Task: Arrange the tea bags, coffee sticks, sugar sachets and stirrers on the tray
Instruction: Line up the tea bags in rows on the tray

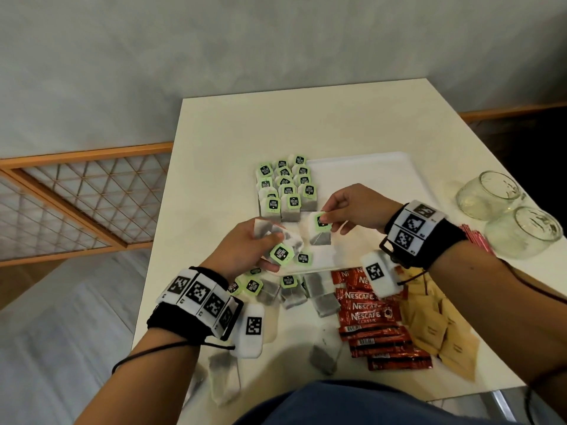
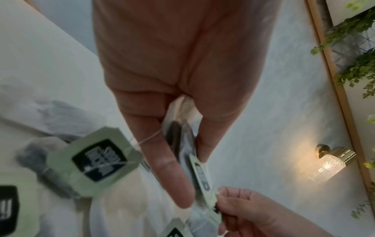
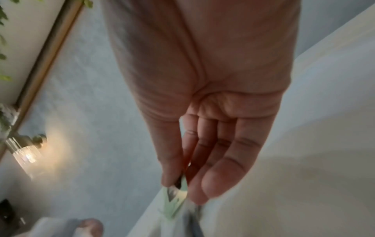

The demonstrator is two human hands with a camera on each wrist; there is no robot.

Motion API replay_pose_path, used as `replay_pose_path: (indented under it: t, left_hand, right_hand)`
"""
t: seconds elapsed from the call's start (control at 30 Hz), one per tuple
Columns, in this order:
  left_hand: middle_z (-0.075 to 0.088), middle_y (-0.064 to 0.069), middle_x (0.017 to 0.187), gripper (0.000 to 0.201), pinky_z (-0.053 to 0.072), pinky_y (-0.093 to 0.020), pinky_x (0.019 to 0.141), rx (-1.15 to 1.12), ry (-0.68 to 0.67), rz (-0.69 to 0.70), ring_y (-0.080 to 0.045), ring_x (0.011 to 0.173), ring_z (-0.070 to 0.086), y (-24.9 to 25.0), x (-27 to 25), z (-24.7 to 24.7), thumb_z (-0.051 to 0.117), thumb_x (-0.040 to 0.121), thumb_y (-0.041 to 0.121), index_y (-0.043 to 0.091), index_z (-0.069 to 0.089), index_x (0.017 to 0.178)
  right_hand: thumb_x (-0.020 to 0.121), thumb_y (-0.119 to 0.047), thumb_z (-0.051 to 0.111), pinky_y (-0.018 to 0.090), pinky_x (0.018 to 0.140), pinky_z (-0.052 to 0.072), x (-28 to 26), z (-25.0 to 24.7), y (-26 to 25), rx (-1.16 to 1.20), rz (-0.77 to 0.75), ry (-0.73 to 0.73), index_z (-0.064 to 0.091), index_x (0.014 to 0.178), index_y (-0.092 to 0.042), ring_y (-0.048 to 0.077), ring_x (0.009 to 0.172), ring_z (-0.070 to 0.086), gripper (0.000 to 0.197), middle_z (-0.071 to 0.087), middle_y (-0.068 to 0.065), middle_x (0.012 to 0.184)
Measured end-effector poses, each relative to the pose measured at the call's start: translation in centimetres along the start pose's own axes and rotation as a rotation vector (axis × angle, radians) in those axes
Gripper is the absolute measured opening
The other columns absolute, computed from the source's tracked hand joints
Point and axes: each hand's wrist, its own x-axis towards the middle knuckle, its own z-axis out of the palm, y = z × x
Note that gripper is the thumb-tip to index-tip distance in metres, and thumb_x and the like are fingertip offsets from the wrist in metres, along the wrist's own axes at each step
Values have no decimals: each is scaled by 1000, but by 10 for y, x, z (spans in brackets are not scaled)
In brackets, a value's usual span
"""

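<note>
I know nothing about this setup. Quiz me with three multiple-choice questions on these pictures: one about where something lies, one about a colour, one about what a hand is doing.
1. Where do the arranged tea bags lie on the tray?
A. its left end
B. its right end
C. its middle

2. What colour are the coffee sticks?
A. blue
B. red
C. green

3. What is the right hand doing?
A. resting flat
B. gripping a jar
C. pinching a tea bag tag

Answers: 1 A, the rows fill the left end. 2 B, red wrappers. 3 C, fingertips pinch the green tag.
</note>
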Motion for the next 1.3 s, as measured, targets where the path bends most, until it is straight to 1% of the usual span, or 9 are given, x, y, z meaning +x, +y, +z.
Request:
replay_pose_path:
  t: [0.1,0.27,0.53,0.63,0.73,0.83,0.93,1.13,1.3]
  left_hand:
    - [70,-15,102,16,61,-34,62,17,-2,9,-19,76,70,1,3,-2,60,95,14,3,66,106]
    - [70,-13,104,16,61,-37,64,17,-3,16,-14,73,70,2,8,-5,62,94,17,6,66,106]
    - [71,-10,96,18,61,-34,62,-42,-22,-30,-16,74,71,3,13,-8,60,95,14,5,65,110]
    - [70,-8,93,18,61,-34,62,-71,-20,-53,-15,70,69,4,13,-5,61,95,12,3,65,110]
    - [68,-17,99,20,61,-34,63,-114,-11,-68,-20,73,68,4,13,-4,61,94,11,1,66,111]
    - [65,-25,105,23,60,-34,65,-167,22,-68,-27,81,65,5,13,0,61,94,13,0,66,112]
    - [69,-20,112,21,61,-37,69,-191,44,-44,-28,87,69,7,13,6,60,95,14,2,66,111]
    - [73,-16,105,23,62,-38,72,-206,28,-21,-26,87,71,9,9,16,57,97,13,1,66,114]
    - [69,-12,94,23,62,-37,67,-141,85,-18,-20,75,69,6,7,13,62,94,14,3,64,113]
  right_hand:
    - [81,-4,74,24,55,56,25,-1,2,-75,-17,74,64,90,-1,14,58,63,14,69,10,76]
    - [79,-6,77,35,65,60,51,0,-1,-147,-61,155,64,81,-9,18,60,65,14,66,5,68]
    - [75,-5,80,28,58,60,64,4,0,-163,-58,194,64,84,-6,17,57,64,19,65,6,67]
    - [72,-10,83,33,64,60,60,4,-1,-194,-72,240,65,92,-8,17,63,62,27,65,4,76]
    - [70,-23,84,30,68,53,43,5,-8,-248,-175,351,68,86,-16,9,67,59,24,66,-2,80]
    - [73,-32,82,23,58,50,13,14,-18,-224,-198,218,70,73,-17,5,57,59,18,66,-7,63]
    - [76,-36,79,18,52,46,-10,27,-17,-276,-148,-11,74,75,-12,3,54,59,25,67,-4,62]
    - [74,-35,81,22,57,47,-18,39,-4,-214,-132,-14,73,74,-12,5,58,61,25,66,-5,62]
    - [80,-12,75,25,59,49,-27,34,-7,-179,-164,-86,62,73,-6,8,60,62,16,64,0,63]
